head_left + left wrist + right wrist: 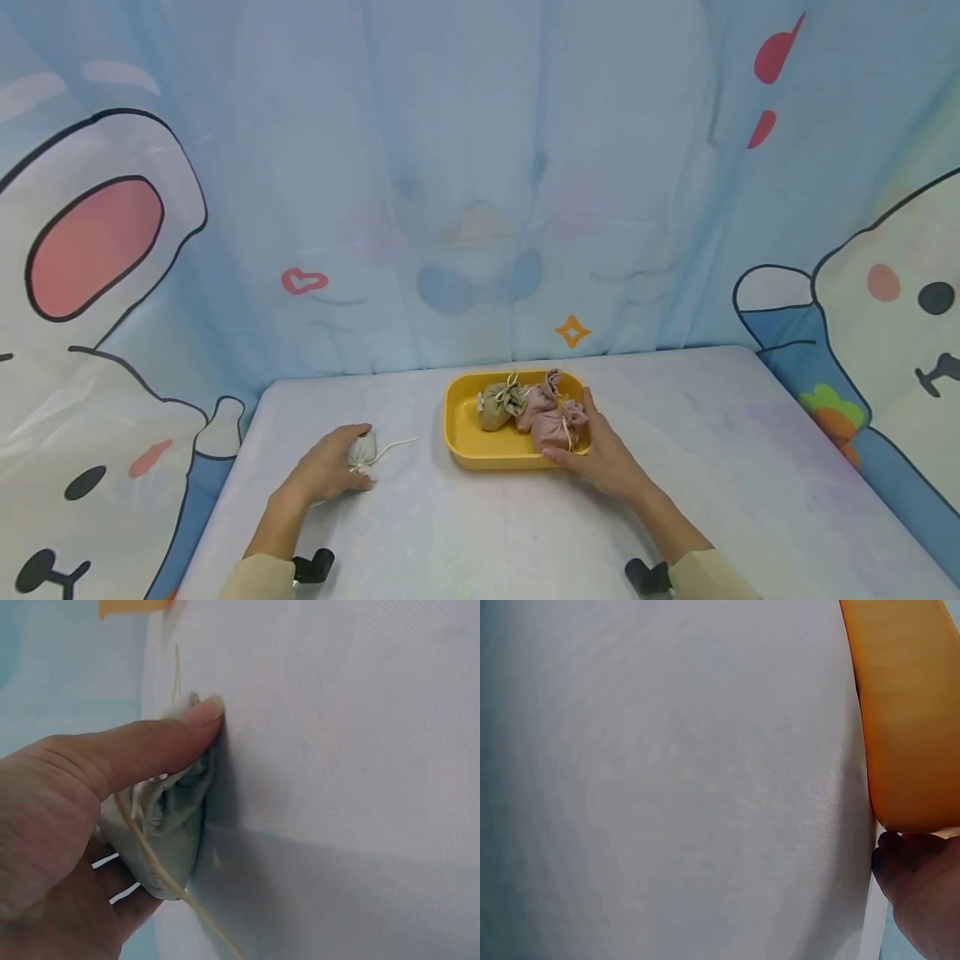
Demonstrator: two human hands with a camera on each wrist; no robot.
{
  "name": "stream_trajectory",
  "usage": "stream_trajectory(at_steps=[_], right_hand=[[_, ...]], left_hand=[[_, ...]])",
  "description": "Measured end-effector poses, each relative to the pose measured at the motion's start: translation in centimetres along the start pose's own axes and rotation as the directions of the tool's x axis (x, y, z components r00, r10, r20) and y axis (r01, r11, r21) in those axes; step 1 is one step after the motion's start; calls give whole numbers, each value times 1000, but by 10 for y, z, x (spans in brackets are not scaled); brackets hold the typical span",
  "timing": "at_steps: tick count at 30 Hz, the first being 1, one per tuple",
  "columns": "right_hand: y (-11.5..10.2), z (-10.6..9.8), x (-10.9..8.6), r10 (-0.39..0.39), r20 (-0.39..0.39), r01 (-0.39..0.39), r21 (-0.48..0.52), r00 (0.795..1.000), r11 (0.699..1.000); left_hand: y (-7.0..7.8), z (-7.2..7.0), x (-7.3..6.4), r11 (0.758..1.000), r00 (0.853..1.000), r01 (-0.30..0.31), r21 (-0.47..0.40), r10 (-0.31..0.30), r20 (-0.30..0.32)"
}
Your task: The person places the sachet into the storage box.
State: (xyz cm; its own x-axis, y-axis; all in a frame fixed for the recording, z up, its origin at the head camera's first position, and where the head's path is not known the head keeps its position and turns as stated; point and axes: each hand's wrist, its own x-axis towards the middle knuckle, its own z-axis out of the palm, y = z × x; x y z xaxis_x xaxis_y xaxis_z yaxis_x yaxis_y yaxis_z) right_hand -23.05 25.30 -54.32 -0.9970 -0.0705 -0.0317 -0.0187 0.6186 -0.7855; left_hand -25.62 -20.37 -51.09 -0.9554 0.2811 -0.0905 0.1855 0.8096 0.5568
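My left hand (pixel 326 467) grips a small grey-green drawstring pouch (pixel 362 450) on the table, left of the yellow tray (pixel 480 462). In the left wrist view the thumb lies across the pouch (pixel 169 851), and a pale cord trails from it. At the tray's right end is my right hand (pixel 600 454), its thumb at the front rim and its fingers along the right side. The right wrist view shows fingertips at the corner of the tray (pixel 915 720). Inside the tray lie an olive-green pouch (pixel 495 408) and two pink pouches, one nearer the front (pixel 553 431).
A pale cloth covers the table (pixel 480 542). Behind it hangs a blue curtain (pixel 465 167) with cartoon figures. Dark wrist-camera mounts show at both wrists, the left mount (pixel 315 567) close above the table.
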Motion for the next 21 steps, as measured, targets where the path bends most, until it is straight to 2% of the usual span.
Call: stream_trajectory(at_steps=[4,9,15,21], right_hand=[[0,0,0,9,3,-9,-3,1000,1000],[-1,-1,1,16,3,-16,-3,1000,1000],[-1,-2,1,28,4,-28,-2,1000,1000],[-2,-2,0,36,13,-36,0,999,999]], left_hand=[[-1,1,-1,1000,999,7,31,-5,-52],[-5,1,2,1000,995,12,2,-11,-94],[-10,2,6,1000,982,17,-24,-21,-189],[-11,1,7,1000,976,-2,0,2,-218]])
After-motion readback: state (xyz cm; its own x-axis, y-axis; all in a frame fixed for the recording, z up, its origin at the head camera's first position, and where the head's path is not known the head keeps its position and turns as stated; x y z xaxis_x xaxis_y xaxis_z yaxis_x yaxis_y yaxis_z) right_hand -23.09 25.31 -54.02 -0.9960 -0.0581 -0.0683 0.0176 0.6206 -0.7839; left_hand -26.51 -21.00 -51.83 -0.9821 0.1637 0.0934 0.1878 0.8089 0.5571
